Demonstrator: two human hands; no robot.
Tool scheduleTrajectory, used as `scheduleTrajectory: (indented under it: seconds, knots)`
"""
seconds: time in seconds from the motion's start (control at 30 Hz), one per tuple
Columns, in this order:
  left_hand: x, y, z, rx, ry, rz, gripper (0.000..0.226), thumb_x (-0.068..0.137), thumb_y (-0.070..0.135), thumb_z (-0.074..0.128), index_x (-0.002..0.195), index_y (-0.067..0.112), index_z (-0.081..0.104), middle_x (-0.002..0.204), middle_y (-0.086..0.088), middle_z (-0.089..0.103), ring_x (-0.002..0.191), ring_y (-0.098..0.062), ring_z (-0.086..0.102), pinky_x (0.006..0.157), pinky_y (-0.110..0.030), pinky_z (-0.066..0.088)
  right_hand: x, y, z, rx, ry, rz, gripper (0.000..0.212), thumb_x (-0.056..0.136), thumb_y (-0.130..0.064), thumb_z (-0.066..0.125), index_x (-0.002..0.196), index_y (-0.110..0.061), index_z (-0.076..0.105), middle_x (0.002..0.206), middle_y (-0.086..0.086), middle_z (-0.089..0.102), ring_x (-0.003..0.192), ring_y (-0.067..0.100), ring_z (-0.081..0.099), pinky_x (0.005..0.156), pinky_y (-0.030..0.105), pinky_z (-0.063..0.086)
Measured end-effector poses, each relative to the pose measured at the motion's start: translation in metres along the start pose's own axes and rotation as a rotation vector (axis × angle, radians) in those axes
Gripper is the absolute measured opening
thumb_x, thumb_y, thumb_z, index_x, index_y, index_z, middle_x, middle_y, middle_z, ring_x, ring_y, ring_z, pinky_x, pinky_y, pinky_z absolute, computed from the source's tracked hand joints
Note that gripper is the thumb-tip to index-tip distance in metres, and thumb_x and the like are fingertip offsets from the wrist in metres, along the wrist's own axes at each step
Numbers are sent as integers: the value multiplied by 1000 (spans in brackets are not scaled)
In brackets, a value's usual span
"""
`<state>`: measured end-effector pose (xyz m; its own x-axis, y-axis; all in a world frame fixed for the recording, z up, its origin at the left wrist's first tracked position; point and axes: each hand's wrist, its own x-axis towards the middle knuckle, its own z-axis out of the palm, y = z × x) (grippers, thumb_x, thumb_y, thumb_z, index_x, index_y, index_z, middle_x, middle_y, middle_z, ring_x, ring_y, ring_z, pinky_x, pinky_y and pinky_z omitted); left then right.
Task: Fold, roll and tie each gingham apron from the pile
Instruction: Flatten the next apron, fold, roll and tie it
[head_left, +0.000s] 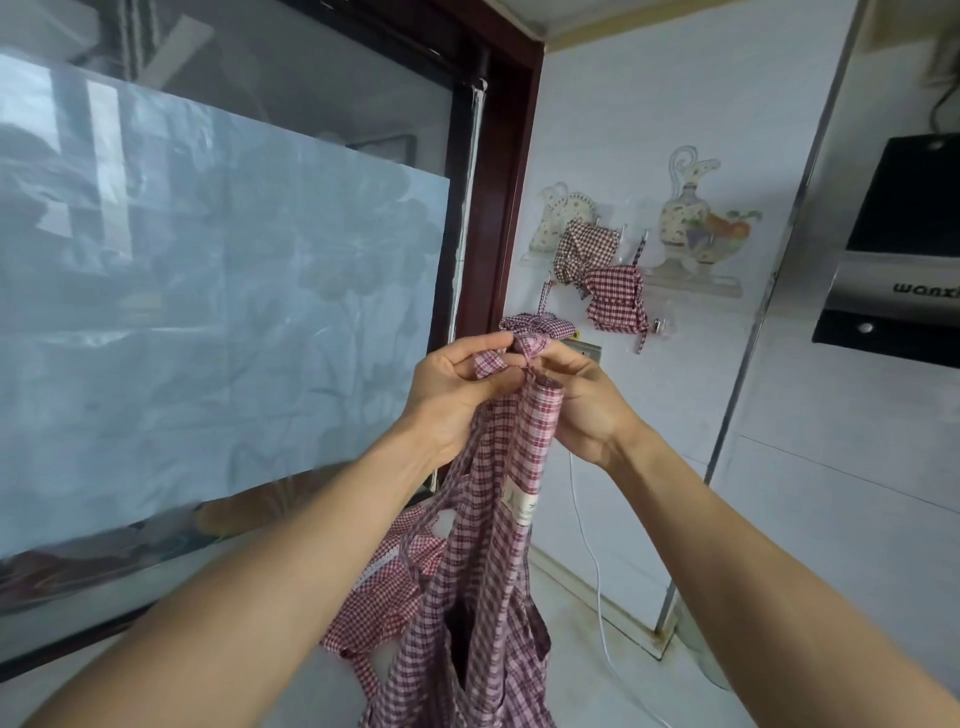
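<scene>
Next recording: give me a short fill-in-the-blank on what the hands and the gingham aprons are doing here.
1. Both hands, left and right, pinch the top of the pink gingham apron, which hangs ____ from them.
2. Two tied apron bundles hang on the ____ behind the hands.
3. A white cable runs down the wall to the ____ of the held apron.

Missing words: down; wall; right

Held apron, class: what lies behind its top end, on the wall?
Behind the held apron, two tied gingham bundles hang on the tiled wall, beside jug stickers. Both hands, left hand and right hand, cover part of a wall socket.
</scene>
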<state>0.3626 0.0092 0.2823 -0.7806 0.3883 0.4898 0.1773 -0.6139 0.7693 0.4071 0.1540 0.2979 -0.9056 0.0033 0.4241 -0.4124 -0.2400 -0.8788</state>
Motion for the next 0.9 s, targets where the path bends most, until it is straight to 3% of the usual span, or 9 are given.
scheduleTrajectory:
  seconds: [0.1,0.2,0.3,0.37,0.5,0.57,0.67,0.73,0.9]
  knots:
    - [1,-1,-1,-4,19,34,54,61,-4,75,113,9,68,93,-7,74,91,-19,70,81,-29,57,0,5,11,-46,110,-39,20,65,-3,73,84,-6,71,89,19,58,76,28,58,71,32,56]
    - [4,-3,-9,87,15,30,58,63,4,78,119,15,66,111,-10,71,107,-24,67,91,-33,55,0,3,16,-93,193,16,51,64,-5,77,110,6,59,92,20,68,74,25,66,72,32,58]
    - [6,-4,-14,234,1,-25,61,66,20,80,124,24,62,120,-11,68,114,-24,65,99,-40,52,0,-2,17,-184,267,71,29,83,1,72,107,1,57,83,14,68,66,20,66,65,27,58]
    - [8,-3,-14,402,38,-24,63,67,25,82,126,27,60,118,-7,69,110,-19,66,97,-38,54,1,-6,18,-198,248,111,9,94,-7,65,100,-1,62,89,15,70,73,22,70,69,30,58]
    - [15,-2,-19,704,181,72,58,69,21,89,121,23,63,106,1,71,97,-14,69,90,-35,57,2,-16,17,-233,121,213,38,92,-35,66,114,-4,68,99,7,77,96,19,73,84,32,57]
    - [18,-1,-22,768,233,91,57,63,19,93,113,21,65,97,0,72,90,-16,70,86,-37,58,0,-18,17,-351,-10,219,44,81,-18,78,121,-4,64,107,12,74,102,22,71,90,31,55]
    - [18,-1,-23,874,280,130,53,56,26,96,100,20,67,81,2,71,74,-11,69,69,-23,58,-2,-20,20,-641,2,250,53,73,11,79,118,-13,63,104,10,68,94,21,68,85,30,55]
    - [18,0,-23,902,290,162,51,55,28,96,97,18,67,77,3,70,70,-8,67,63,-18,54,-1,-25,23,-827,32,242,50,74,14,76,116,-12,65,99,7,66,81,20,65,79,35,55]
    - [23,12,-34,505,144,-38,60,68,5,86,123,12,63,101,-9,74,94,-20,72,88,-34,58,9,-35,5,-776,199,102,27,77,5,80,100,-7,70,82,6,68,71,17,67,76,37,57]
